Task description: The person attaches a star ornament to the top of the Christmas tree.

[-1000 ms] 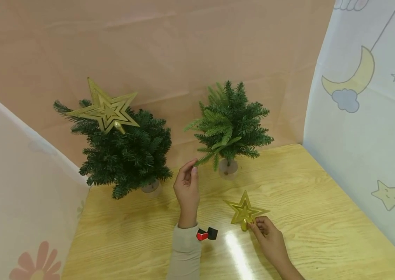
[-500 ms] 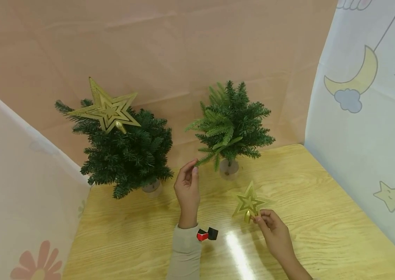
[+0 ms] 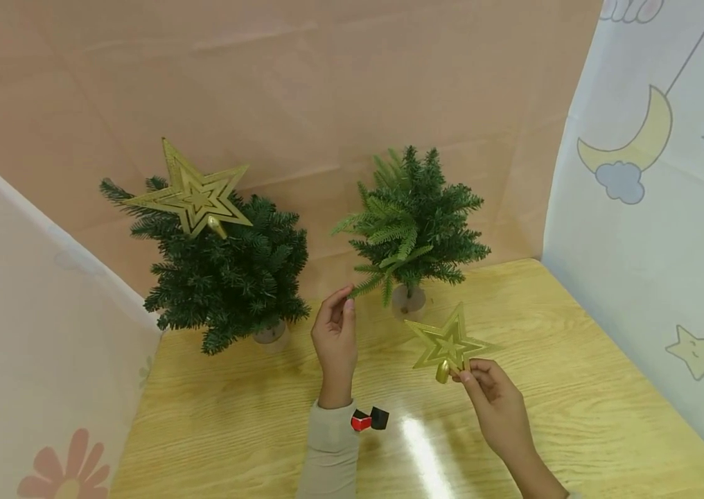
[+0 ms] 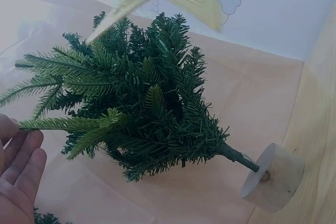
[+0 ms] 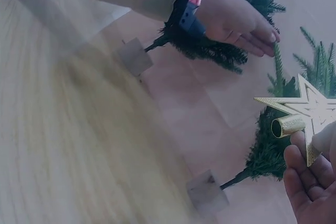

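My left hand (image 3: 335,343) pinches the tip of a light green branch (image 4: 65,124) on the small artificial Christmas tree (image 3: 445,225) at the right. In my right hand (image 3: 503,412) is a gold star tree topper (image 3: 449,346), pinched by a lower point between thumb and fingers. The star is upright, in front of that tree's round wooden base (image 3: 409,299). The topper's hollow socket (image 5: 287,126) hangs beside the fingertips in the right wrist view. To the left, a fuller tree (image 3: 227,277) bears another gold star topper (image 3: 198,197), tilted near its top.
Both trees stand at the back of a wood-grain table (image 3: 233,430), close to a peach cloth backdrop (image 3: 289,83). Printed cloths hang at the left (image 3: 34,333) and the right (image 3: 651,263). The left wrist wears a red and black device (image 3: 361,420).
My right hand has raised the star topper from low over the table, moving it slightly right and toward the right tree; the star has turned a little. My left hand stays on the branch tip.
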Motion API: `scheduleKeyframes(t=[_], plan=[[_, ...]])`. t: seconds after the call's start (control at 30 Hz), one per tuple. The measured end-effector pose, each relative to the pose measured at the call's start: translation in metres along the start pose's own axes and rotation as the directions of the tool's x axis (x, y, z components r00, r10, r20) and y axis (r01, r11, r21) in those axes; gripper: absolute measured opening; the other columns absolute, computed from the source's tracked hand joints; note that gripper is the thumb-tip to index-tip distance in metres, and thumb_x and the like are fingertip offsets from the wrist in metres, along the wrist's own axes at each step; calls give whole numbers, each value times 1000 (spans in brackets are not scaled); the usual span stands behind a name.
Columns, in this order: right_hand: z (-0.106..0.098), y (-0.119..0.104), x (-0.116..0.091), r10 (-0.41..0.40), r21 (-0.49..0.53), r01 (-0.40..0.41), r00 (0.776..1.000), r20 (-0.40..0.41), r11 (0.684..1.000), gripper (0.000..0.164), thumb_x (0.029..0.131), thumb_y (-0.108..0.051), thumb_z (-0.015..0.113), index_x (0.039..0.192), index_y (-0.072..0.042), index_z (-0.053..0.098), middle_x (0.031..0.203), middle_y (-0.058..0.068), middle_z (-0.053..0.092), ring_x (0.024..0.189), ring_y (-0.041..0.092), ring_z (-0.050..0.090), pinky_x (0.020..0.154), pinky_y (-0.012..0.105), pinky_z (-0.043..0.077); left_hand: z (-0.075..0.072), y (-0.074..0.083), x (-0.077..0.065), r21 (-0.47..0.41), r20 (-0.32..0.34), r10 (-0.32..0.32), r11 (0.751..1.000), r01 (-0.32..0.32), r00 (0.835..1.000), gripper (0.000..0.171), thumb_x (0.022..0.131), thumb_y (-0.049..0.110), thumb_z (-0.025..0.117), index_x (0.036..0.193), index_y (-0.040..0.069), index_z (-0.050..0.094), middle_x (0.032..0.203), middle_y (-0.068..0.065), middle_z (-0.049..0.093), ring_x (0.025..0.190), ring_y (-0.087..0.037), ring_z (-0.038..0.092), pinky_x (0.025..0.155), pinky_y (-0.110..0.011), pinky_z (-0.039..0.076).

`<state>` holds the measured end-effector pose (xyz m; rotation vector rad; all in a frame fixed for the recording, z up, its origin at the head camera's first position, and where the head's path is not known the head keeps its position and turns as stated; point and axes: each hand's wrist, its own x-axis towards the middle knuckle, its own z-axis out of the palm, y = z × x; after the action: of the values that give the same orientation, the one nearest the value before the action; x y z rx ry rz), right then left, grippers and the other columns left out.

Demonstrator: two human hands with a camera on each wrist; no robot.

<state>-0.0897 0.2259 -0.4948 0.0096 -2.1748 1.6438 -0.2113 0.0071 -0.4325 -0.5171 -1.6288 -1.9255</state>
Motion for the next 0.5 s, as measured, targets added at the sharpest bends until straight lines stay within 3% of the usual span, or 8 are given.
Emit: scheduleKeyframes(t=[0.3, 0.5], plan=[[-1, -18, 7, -64, 8, 64, 998, -7, 998, 15, 98, -2, 56, 113, 2, 59, 105, 11, 71, 98, 10, 67, 92, 15, 46, 1, 0, 0, -2, 3, -2, 1000, 2, 1000, 22, 96, -6, 55, 117, -11, 61, 120, -25, 62, 110, -28, 62, 93, -29, 51], [-3, -25, 13, -74, -28, 74, 997, -19, 997, 15, 99, -3, 56, 112, 2, 59, 104, 9, 71, 99, 7, 66, 92, 14, 46, 1, -2, -1, -7, 8, 27, 1000, -27, 1000, 22, 96, -8, 55, 117, -13, 60, 118, -32, 60, 111, -28, 61, 94, -29, 51]])
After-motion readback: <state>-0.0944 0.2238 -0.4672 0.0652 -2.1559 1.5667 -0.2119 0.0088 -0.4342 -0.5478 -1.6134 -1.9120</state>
